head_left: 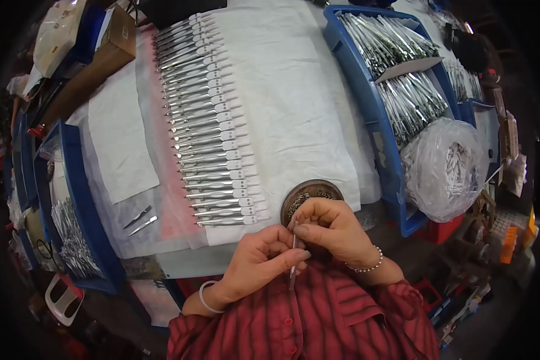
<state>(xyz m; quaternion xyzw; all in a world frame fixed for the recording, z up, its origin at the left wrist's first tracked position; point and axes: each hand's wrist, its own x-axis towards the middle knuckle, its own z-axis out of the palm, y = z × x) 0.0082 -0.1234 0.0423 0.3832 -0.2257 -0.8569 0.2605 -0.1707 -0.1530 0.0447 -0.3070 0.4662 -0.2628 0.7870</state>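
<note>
A thin metal piece (293,258) is held upright between both hands, just above the red striped shirt (318,318) at six o'clock in the view. The left hand (259,264) is closed on its lower half, thumb and forefinger pinching the shaft; the right hand (330,231) is pressed together on its upper end, fingertips (301,230) meeting at the tip. Judging from this, something small is being fitted to the top, so the piece is best kept steady by the left pinch while fine work is done by the right fingertips alone, close to the body where the wrists can be braced.

Directly at twelve o'clock from the hands, touching the white cloth (294,90), a round brown dish (311,195) of small parts is set within easy reach. A long row of finished metal pieces (210,126) is laid out on the cloth toward eleven o'clock, its nearest end just beside the left hand, and could be disturbed by a careless elbow. Two loose pieces (141,221) lie at nine o'clock. Blue bins of metal stock (402,66) and a clear plastic bag (447,168) stand at two o'clock, well apart.
</note>
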